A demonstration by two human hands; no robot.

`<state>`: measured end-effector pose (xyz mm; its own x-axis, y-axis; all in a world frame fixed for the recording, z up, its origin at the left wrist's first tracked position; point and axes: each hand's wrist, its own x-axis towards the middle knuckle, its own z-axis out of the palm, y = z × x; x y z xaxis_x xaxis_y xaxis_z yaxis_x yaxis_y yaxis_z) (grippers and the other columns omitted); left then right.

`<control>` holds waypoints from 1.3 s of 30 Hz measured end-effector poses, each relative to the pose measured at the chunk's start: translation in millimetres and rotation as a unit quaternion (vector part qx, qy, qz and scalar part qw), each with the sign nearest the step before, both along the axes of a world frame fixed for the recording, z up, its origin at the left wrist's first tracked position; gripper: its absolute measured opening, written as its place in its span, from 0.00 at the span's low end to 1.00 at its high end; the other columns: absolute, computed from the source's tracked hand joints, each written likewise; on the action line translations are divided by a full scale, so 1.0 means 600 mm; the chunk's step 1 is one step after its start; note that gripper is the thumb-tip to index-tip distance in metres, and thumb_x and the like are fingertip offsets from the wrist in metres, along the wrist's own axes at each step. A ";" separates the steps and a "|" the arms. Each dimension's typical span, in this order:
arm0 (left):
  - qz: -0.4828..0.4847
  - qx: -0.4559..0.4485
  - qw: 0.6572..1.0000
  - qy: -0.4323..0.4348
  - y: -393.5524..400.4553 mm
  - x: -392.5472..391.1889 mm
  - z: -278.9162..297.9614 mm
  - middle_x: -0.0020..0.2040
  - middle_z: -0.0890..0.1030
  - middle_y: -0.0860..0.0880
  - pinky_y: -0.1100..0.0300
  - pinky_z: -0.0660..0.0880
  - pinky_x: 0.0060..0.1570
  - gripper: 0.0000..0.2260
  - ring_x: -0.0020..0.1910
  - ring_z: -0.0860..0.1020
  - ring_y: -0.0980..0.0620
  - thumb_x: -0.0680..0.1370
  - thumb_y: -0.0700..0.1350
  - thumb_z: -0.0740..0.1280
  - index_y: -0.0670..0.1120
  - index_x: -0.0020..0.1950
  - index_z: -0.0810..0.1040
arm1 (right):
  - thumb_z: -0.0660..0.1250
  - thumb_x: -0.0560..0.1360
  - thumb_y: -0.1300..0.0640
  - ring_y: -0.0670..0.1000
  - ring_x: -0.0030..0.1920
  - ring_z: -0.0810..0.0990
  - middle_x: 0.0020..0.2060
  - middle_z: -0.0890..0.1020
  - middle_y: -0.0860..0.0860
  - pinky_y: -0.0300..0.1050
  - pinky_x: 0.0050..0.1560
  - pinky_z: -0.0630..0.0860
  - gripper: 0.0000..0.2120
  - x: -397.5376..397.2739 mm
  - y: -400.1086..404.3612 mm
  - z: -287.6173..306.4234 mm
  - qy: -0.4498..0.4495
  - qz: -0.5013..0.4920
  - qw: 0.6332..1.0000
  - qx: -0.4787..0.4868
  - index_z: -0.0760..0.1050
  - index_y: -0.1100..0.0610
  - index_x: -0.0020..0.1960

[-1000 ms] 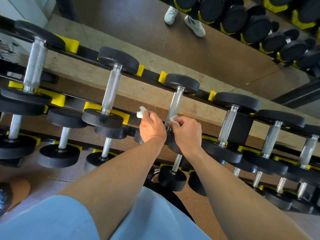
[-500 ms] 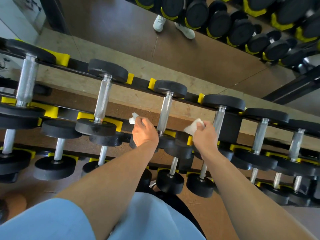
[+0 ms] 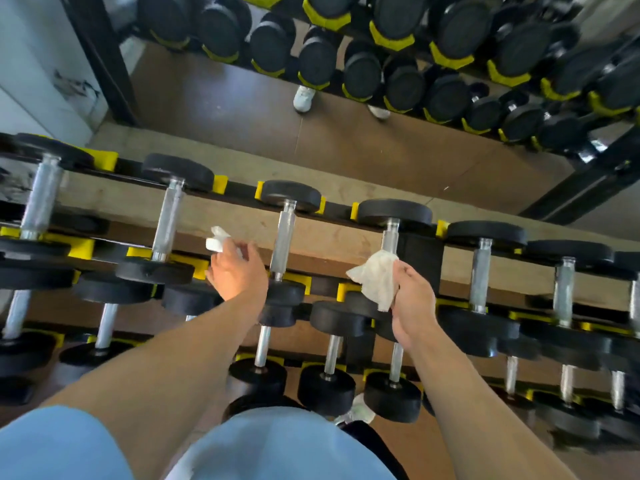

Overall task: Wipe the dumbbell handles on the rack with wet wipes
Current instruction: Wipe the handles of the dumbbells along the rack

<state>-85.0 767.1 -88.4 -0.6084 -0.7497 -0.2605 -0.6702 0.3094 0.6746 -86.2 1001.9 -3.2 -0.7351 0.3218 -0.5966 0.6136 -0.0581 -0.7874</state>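
Right hand (image 3: 412, 306) moved wipe (image 3: 375, 280) to next handle (image 3: 390, 239) (touching).

Black rack (image 3: 239, 192) (yellow cradles) carries rows of dumbbells (image 3: 284, 237).

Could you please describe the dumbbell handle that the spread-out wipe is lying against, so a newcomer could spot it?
On the top tier of the dumbbell rack, find the fourth dumbbell handle from the left. Unlike its bare neighbours, its lower part is covered by the wet wipe held in the right hand.
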 end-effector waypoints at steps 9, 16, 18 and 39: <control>-0.135 0.304 0.942 0.032 0.246 0.070 0.149 0.44 0.83 0.48 0.56 0.76 0.51 0.23 0.48 0.81 0.48 0.76 0.67 0.64 0.49 0.50 0.82 | 0.60 0.83 0.50 0.60 0.61 0.77 0.59 0.79 0.56 0.63 0.65 0.74 0.11 0.026 0.128 0.021 -0.005 0.147 0.980 -0.133 0.77 0.51 0.61; -0.055 0.360 0.926 0.104 0.392 0.127 0.156 0.49 0.84 0.47 0.45 0.79 0.55 0.16 0.53 0.81 0.43 0.69 0.60 0.74 0.52 0.51 0.84 | 0.56 0.85 0.56 0.58 0.58 0.79 0.56 0.81 0.56 0.58 0.61 0.78 0.12 0.043 0.228 0.041 0.004 0.235 0.963 -0.130 0.78 0.51 0.58; 0.003 0.423 0.901 0.100 0.402 0.128 0.161 0.53 0.84 0.43 0.47 0.80 0.51 0.14 0.55 0.81 0.41 0.72 0.52 0.74 0.48 0.54 0.83 | 0.55 0.84 0.62 0.56 0.55 0.81 0.57 0.82 0.56 0.55 0.58 0.79 0.15 0.045 0.256 0.045 0.024 0.262 0.949 -0.176 0.77 0.51 0.62; 0.051 0.141 0.989 0.014 0.373 -0.007 0.045 0.48 0.79 0.55 0.51 0.79 0.51 0.05 0.51 0.79 0.50 0.79 0.57 0.63 0.59 0.52 0.73 | 0.68 0.78 0.53 0.54 0.54 0.77 0.57 0.79 0.51 0.50 0.51 0.79 0.16 -0.087 0.208 -0.039 -0.091 0.032 0.994 0.044 0.75 0.47 0.66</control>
<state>-89.3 990.7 -61.1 -0.5431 -0.7073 -0.4525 -0.6683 0.0379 0.7429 -138.2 1126.7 -26.3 -0.6388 0.3347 -0.6928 0.7462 0.0504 -0.6638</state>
